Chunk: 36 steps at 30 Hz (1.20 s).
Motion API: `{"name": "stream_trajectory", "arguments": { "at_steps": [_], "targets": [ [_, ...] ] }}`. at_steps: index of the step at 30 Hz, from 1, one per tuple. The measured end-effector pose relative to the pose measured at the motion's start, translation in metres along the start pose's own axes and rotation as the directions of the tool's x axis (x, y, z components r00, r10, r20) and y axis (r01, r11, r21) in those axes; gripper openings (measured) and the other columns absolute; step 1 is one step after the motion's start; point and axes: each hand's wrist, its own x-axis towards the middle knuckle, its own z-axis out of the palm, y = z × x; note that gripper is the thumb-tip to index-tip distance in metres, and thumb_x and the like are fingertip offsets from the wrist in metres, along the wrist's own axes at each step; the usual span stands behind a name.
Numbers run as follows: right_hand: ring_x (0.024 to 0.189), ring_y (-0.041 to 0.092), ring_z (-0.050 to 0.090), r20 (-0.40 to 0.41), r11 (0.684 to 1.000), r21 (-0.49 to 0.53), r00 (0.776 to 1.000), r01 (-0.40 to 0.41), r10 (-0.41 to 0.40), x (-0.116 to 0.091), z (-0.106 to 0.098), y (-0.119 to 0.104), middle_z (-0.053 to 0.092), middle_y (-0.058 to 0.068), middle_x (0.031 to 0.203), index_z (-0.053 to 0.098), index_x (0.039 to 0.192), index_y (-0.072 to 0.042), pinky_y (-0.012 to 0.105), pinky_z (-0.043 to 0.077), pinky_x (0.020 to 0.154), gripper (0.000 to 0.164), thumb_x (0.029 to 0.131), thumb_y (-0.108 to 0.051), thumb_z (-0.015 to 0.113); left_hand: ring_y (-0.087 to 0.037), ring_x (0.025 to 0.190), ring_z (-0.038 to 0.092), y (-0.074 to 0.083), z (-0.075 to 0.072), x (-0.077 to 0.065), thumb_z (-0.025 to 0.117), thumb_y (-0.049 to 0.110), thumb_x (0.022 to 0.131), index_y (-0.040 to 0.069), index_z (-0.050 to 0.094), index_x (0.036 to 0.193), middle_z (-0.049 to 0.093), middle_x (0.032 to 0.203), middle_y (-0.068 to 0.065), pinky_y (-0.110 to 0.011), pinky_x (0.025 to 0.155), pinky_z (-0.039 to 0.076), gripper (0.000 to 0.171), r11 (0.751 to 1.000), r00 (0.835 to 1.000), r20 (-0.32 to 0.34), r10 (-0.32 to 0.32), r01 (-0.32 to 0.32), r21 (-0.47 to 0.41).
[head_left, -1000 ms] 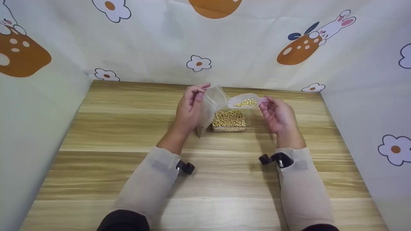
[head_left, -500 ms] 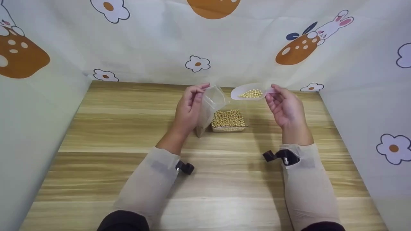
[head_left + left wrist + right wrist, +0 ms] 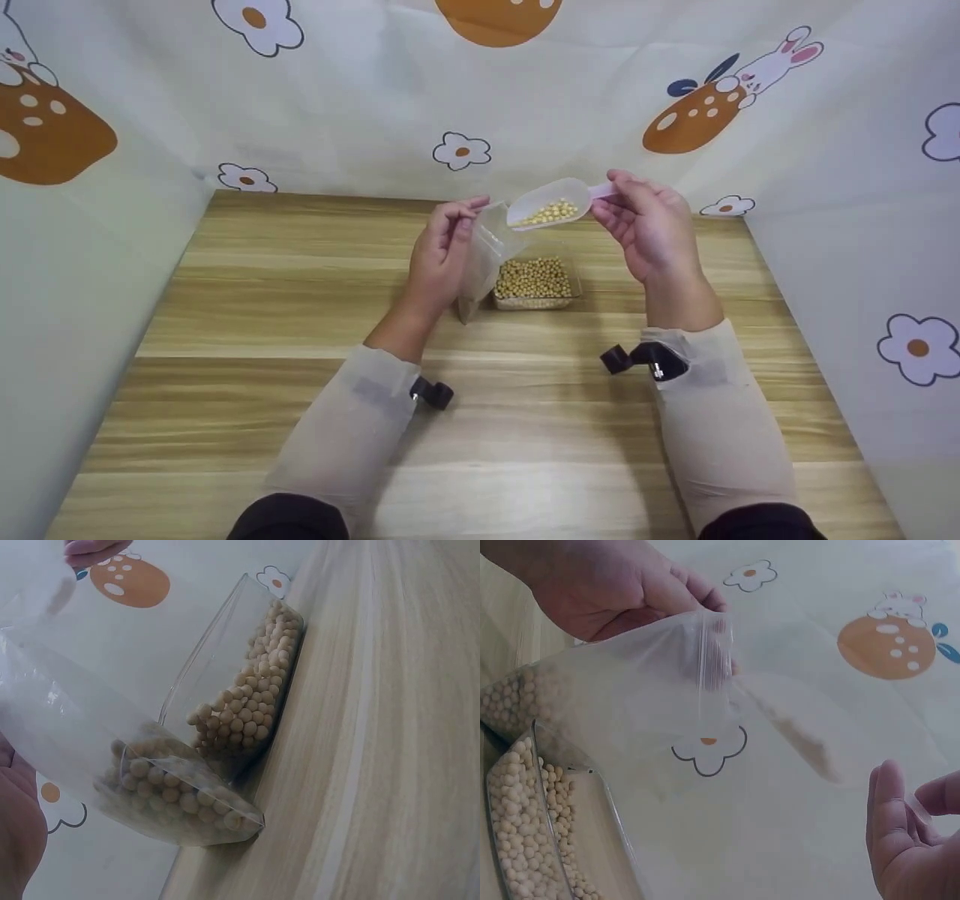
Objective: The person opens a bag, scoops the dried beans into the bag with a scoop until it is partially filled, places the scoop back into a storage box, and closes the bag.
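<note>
My left hand [image 3: 442, 247] pinches the top edge of a clear zip bag [image 3: 484, 259], whose mouth faces right. In the left wrist view, soybeans [image 3: 187, 799] fill the bag's lower end, which stands on the table. My right hand [image 3: 656, 225] pinches the handle of a translucent plastic scoop [image 3: 540, 196]. A small heap of soybeans [image 3: 556, 211] lies in the scoop, and its lip is right at the bag's mouth, tilted slightly down. Beneath it sits a clear rectangular container [image 3: 536, 303] of soybeans, just right of the bag.
The wood-grain table [image 3: 285, 300] is enclosed by a pale cloth backdrop [image 3: 360, 97] printed with flowers and rabbits at the back and both sides. Wrist cameras [image 3: 433, 393] are strapped to both forearms.
The right hand drew the scoop back to the right and up, then brought it left to the bag's mouth, tipping its lip down. The left hand and bag have stayed in place.
</note>
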Motion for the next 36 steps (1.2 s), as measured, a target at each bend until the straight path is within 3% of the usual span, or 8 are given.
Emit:
{"name": "stream_trajectory", "arguments": {
  "at_steps": [7, 15, 27, 36],
  "targets": [
    [0.072, 0.017, 0.077, -0.009, 0.998, -0.045, 0.999, 0.031, -0.032, -0.002, 0.008, -0.002, 0.077, 0.010, 0.086, 0.075, 0.110, 0.000, 0.026, 0.067, 0.074, 0.015, 0.106, -0.011, 0.066, -0.016, 0.142, 0.060, 0.000, 0.000, 0.000, 0.046, 0.023, 0.115, 0.001, 0.057, 0.121, 0.068, 0.148, -0.001, -0.036, 0.125, 0.045, 0.025, 1.000, 1.000, 0.000, -0.013, 0.013, 0.007],
    [0.072, 0.017, 0.077, -0.019, 0.998, -0.047, 0.999, 0.031, -0.032, -0.002, 0.006, -0.001, 0.078, 0.009, 0.086, 0.077, 0.109, -0.002, 0.026, 0.067, 0.073, 0.014, 0.106, -0.011, 0.066, -0.016, 0.141, 0.061, -0.001, -0.001, -0.001, 0.046, 0.018, 0.115, -0.004, 0.055, 0.122, 0.068, 0.146, -0.006, -0.035, 0.123, 0.047, 0.025, 0.999, 0.999, 0.006, 0.038, -0.038, 0.000],
    [0.071, 0.018, 0.077, -0.052, 0.999, 0.031, 0.998, 0.042, -0.041, -0.005, -0.026, -0.002, 0.078, 0.011, 0.084, 0.076, 0.110, 0.001, 0.025, 0.066, 0.071, 0.016, 0.105, -0.012, 0.068, -0.016, 0.140, 0.062, 0.000, -0.001, 0.000, 0.046, 0.018, 0.115, -0.002, 0.056, 0.120, 0.069, 0.146, -0.006, -0.036, 0.123, 0.047, 0.023, 0.999, 0.999, 0.001, 0.039, -0.039, 0.002],
    [0.072, 0.018, 0.077, -0.094, 0.999, 0.035, 0.996, 0.003, 0.001, -0.006, -0.048, 0.007, 0.078, 0.011, 0.085, 0.074, 0.111, 0.000, 0.025, 0.066, 0.071, 0.015, 0.103, -0.013, 0.070, -0.016, 0.142, 0.061, 0.002, -0.001, -0.001, 0.046, 0.018, 0.115, -0.002, 0.057, 0.120, 0.069, 0.146, -0.006, -0.035, 0.124, 0.046, 0.023, 0.999, 0.999, 0.000, 0.032, -0.032, 0.007]
  ]
}}
